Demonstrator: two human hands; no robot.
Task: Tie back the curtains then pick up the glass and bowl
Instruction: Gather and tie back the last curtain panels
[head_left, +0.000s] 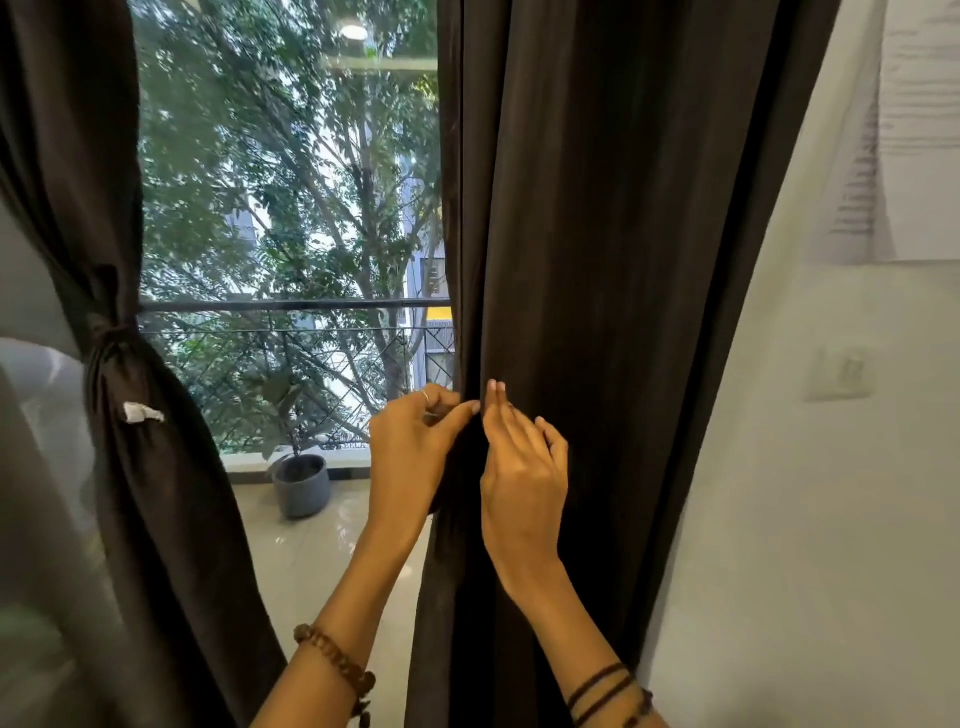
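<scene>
A tall window (291, 208) looks out on leafy trees and a balcony with a dark metal railing (291, 305) and glossy pale floor tiles (322, 561), where a grey plant pot (303, 486) stands just below the railing. The left curtain (130, 467), dark brown, is already gathered and knotted at its waist by a tie-back (111, 332), with a small white tag (141, 413) on the fabric below the knot. The right curtain (597, 260) hangs loose beside a white wall (805, 519) that carries a pale switch plate (839, 371) and a sheet of printed paper (914, 130). At this curtain's inner edge, the left hand (410, 457) pinches the cloth between thumb and curled fingers. The right hand (524, 478) lies on the folds just beside it, fingers fairly straight and slightly spread, gripping nothing that shows. Neither glass nor bowl is in view.
</scene>
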